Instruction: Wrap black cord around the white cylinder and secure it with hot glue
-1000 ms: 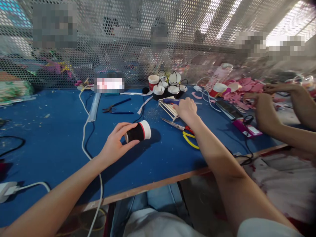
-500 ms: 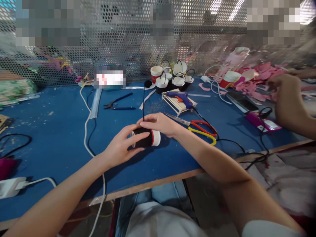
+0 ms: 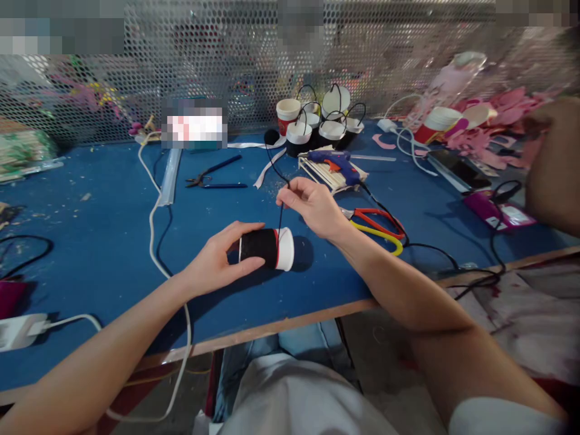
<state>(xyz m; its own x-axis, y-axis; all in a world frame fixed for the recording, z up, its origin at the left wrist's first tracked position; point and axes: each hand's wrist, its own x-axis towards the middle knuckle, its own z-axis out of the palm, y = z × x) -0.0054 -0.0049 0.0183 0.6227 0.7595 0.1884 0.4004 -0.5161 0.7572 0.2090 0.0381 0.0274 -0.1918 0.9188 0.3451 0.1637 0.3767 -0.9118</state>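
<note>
A paper cup (image 3: 258,248) wrapped in black, with a red line and a white rim, lies on its side above the blue table. My left hand (image 3: 222,257) grips it around the base end, thumb in front and fingers behind. A thin black cord (image 3: 280,217) rises from near the cup's rim. My right hand (image 3: 308,202) pinches that cord between thumb and fingers, above and right of the cup. Beyond the hand the cord runs back toward a round black piece (image 3: 271,138). Red-and-yellow-handled scissors (image 3: 378,228) lie partly behind my right wrist.
Pliers (image 3: 215,175) lie at left. A blue glue gun (image 3: 338,166) rests on a stick rack behind my right hand. Several cups with cord handles (image 3: 333,130) stand at the back. A white cable (image 3: 154,241) crosses the table's left. Another person's arm (image 3: 555,169) is at right.
My right hand has left the cup and moved up and right, now pinching the cord. The cord bends where it stood straight. My left hand stays around the cup, with the view shifted slightly.
</note>
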